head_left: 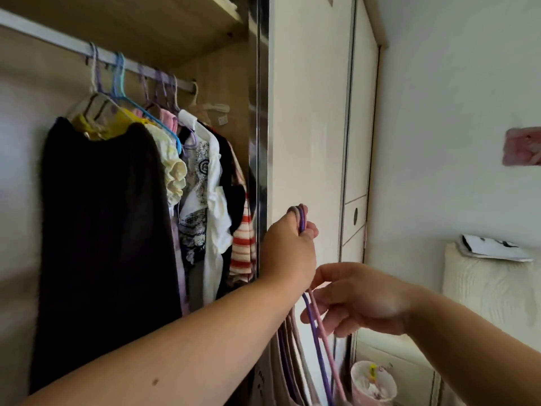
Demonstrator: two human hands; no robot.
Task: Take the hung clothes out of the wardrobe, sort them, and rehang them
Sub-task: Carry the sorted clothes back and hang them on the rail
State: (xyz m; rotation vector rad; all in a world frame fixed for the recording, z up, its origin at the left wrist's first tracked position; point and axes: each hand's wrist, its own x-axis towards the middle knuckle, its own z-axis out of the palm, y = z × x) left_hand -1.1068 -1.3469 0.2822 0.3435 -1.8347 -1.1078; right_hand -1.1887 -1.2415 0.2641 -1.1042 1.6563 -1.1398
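Bedroom: wardrobe (307,112), hung clothes (117,200)

The shelf board (164,27) shows matt, pale wood grain, and the rail (58,39) beneath it looks like smooth metal with a dull sheen. The edge strip (259,142) is glossy, mirror-like metal beside the smooth, satin white door (307,112). The dark garment (102,230) is soft, matt cloth, and the striped garment (243,247) looks knitted. The hangers (301,219) are thin, smooth and plastic-coated. The cream cushion (483,288) is quilted, textured cloth.
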